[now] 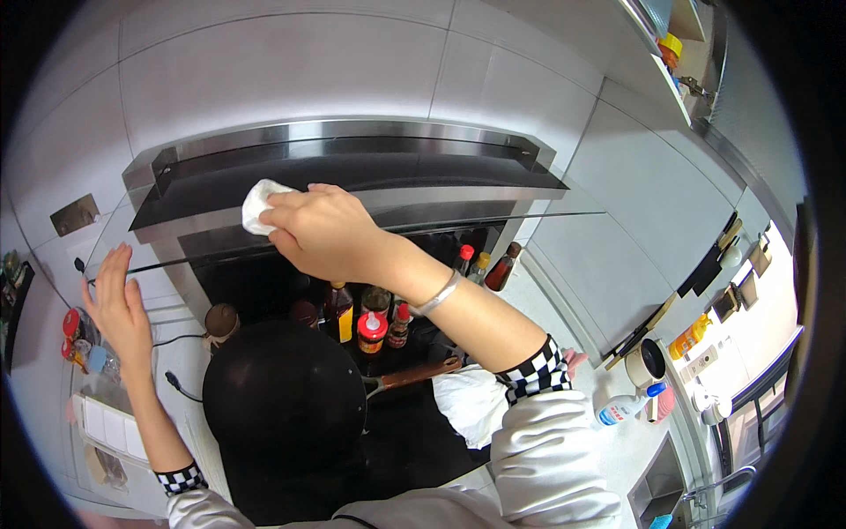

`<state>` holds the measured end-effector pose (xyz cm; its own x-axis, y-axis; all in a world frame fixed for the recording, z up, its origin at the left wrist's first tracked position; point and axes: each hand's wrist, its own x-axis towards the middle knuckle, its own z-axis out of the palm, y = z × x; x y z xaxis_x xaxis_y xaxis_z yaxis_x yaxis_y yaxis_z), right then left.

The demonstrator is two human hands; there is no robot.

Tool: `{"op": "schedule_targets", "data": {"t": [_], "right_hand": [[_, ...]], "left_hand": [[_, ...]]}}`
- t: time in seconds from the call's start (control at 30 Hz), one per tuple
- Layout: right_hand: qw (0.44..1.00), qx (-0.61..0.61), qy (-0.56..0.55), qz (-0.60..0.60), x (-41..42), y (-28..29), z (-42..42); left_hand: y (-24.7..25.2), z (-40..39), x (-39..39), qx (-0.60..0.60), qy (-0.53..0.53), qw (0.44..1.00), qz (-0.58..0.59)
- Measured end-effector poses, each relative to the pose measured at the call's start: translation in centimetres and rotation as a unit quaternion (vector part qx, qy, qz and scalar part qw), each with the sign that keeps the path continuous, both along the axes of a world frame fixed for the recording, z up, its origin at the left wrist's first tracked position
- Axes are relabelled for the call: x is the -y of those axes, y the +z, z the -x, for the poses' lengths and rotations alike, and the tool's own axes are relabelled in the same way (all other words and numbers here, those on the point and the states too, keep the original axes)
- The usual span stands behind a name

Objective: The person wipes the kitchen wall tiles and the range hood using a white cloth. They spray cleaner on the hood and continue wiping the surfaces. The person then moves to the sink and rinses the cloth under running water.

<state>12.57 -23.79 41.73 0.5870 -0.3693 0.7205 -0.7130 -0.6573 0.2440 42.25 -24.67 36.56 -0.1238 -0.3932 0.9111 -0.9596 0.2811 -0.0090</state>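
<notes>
My right hand (327, 231) presses a folded white cloth (256, 206) near the front edge of the range hood's black glass panel (370, 165), left of its middle. A silver bangle circles that wrist. My left hand (120, 311) is raised at the left with fingers spread, holding nothing, by the left end of a clear glass panel edge (172, 263). Below my right hand, a black wok (284, 390) with a wooden handle (420, 375) covers part of the cooktop. Another white cloth (468, 403) lies right of the wok, partly under my right sleeve.
Sauce bottles (338, 311) and a red-lidded jar (372, 332) stand behind the wok. A spray bottle (624, 406) and a small pot (644, 364) are on the right counter, near the sink (661, 479). At upper right hangs an open cabinet door (667, 86). Jars (73, 324) stand at left.
</notes>
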Motion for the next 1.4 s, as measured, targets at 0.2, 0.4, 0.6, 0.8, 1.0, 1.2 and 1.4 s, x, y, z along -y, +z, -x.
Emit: {"op": "schedule_targets", "data": {"t": [0.2,0.4,0.6,0.8,1.0,1.2,1.4], "right_hand": [[0.929,0.029,-0.344,-0.137,-6.5,2.0,18.5],[0.907,0.136,-0.382,-0.111,-8.1,3.9,22.5],[0.908,0.245,-0.334,-0.056,-4.9,6.4,27.2],[0.945,0.033,-0.314,-0.088,-0.5,6.0,29.7],[0.871,0.007,-0.426,-0.244,-1.7,3.8,34.3],[0.853,0.109,-0.485,-0.157,-10.3,2.7,37.7],[0.977,0.04,-0.072,-0.199,-5.2,1.5,11.1]], "left_hand": [[-0.5,-0.5,0.3,-0.007,0.043,0.999,-0.008],[-1.0,-0.3,1.0,-0.001,0.059,0.998,-0.005],[-0.7,-0.4,0.4,-0.019,0.054,0.998,-0.025],[-1.2,-0.1,1.3,-0.027,0.057,0.998,-0.011],[-0.4,-1.0,0.4,0.011,0.067,0.997,-0.044],[-1.4,-0.8,1.5,0.018,0.086,0.996,-0.015],[-0.6,-1.3,0.9,0.05,0.107,0.992,-0.042]]}}
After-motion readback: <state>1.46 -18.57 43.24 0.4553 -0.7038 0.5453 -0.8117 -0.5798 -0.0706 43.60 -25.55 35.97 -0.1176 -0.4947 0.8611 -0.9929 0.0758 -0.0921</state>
